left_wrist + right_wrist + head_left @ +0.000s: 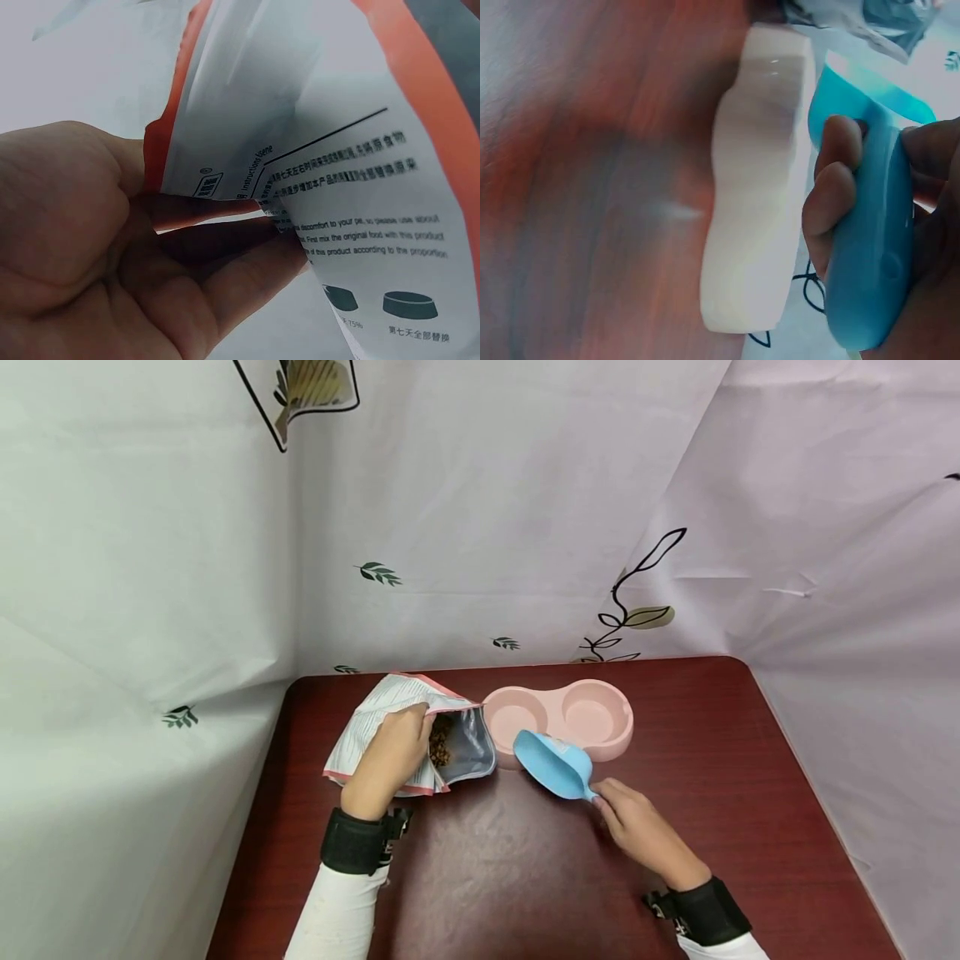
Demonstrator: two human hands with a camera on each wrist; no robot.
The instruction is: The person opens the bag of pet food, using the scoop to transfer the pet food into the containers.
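A white pet food bag (375, 727) with red edges lies at the table's left, its mouth gaping to the right. Brown kibble (439, 742) shows inside. My left hand (393, 747) grips the upper side of the bag near its mouth; in the left wrist view the printed bag wall (337, 165) comes between thumb and fingers. My right hand (637, 828) holds a light blue scoop (553, 768) by its handle (874, 247). In the head view the scoop is in front of a pink double bowl (592, 714), overlapping its near edge. No kibble shows in the scoop.
The dark red wooden table (750, 793) has its back edge against a pale curtain (480, 510) printed with leaves. More of the curtain hangs along both sides. The bowl's two round hollows show no food, and its left end adjoins the bag's mouth.
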